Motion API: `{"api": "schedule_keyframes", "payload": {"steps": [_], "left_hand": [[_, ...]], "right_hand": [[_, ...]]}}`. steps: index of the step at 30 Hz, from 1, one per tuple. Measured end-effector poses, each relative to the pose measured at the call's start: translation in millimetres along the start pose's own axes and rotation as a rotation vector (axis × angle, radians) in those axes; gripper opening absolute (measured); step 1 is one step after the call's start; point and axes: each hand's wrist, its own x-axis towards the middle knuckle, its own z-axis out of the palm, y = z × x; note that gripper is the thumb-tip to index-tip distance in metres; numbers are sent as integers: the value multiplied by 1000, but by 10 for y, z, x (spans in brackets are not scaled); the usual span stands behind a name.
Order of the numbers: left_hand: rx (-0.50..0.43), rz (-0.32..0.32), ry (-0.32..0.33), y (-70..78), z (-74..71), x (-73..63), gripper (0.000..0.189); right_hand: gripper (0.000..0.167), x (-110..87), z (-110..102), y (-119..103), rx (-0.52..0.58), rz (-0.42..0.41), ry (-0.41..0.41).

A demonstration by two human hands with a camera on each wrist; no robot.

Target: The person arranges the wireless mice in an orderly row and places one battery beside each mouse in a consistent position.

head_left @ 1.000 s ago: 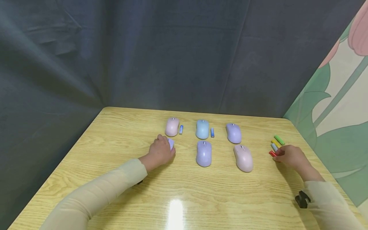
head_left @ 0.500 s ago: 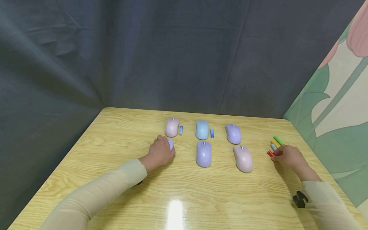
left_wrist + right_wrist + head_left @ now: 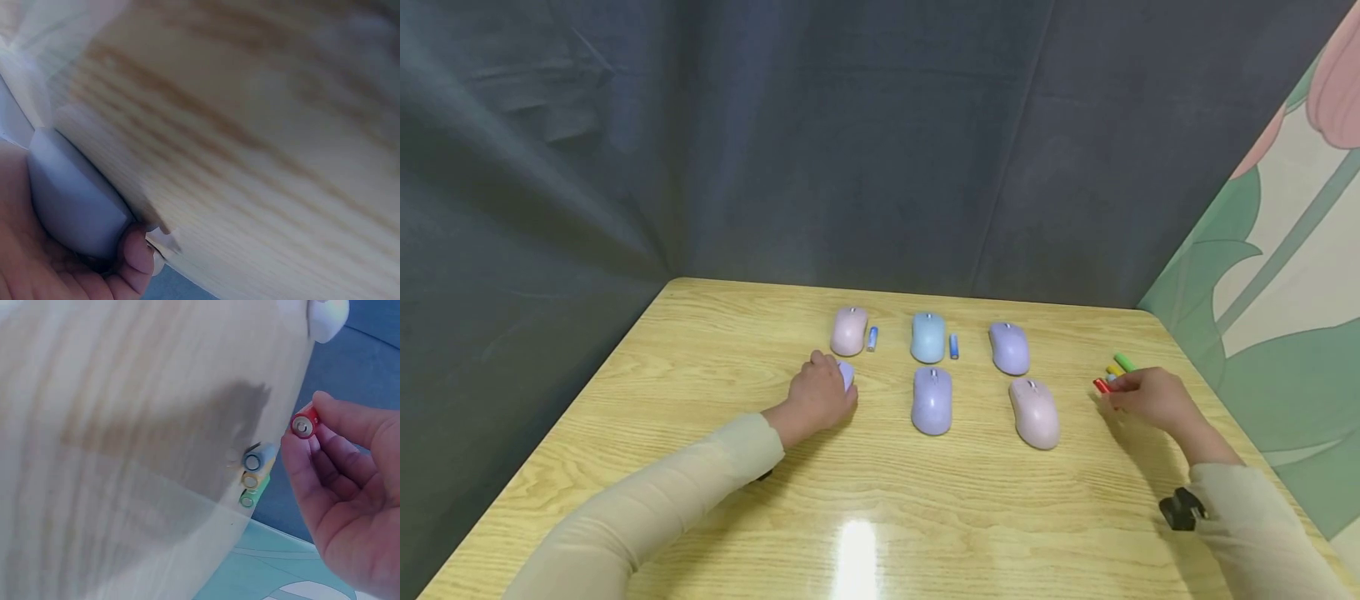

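My left hand (image 3: 818,390) grips a purple computer mouse (image 3: 846,374) at the left of the front row. In the left wrist view the thumb lies along the side of this mouse (image 3: 75,194), and the palm hides part of it. Between thumb and fingers, my right hand (image 3: 1156,400) pinches a red battery (image 3: 304,425), which is raised off the table at the right. Below and behind that hand lie a light blue battery (image 3: 253,461), a yellow battery (image 3: 250,480) and a green battery (image 3: 1124,362), side by side.
A pink mouse (image 3: 849,332), a blue mouse (image 3: 928,337) and a purple mouse (image 3: 1010,348) form the back row. Another purple mouse (image 3: 932,402) and pink mouse (image 3: 1035,413) stand in front. Blue batteries (image 3: 872,339) lie beside two back mice. A dark curtain (image 3: 880,150) hangs behind the table.
My right hand has lifted the red battery away from the other batteries and shifted it slightly left and farther from me. The left hand stays on the mouse.
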Motion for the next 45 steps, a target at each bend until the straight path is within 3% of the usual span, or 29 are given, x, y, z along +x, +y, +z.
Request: {"api": "schedule_keyframes", "payload": {"steps": [14, 16, 21, 26, 34, 45], "left_hand": [[7, 10, -3, 3, -16, 15, 59], [15, 12, -4, 3, -13, 19, 59], [35, 18, -7, 6, -11, 22, 60], [50, 24, -9, 5, -13, 21, 59], [56, 26, -15, 3, -18, 14, 60], [43, 21, -5, -3, -4, 6, 59]], "right_hand": [[51, 185, -183, 43, 502, 128, -155], [47, 214, -195, 54, 592, 128, -166], [13, 280, -236, 87, 898, 149, -229], [25, 343, -263, 119, 1103, 193, -305], [28, 470, -229, 103, 1174, 220, -384], [26, 675, -101, -26, 1180, 287, -363]]}}
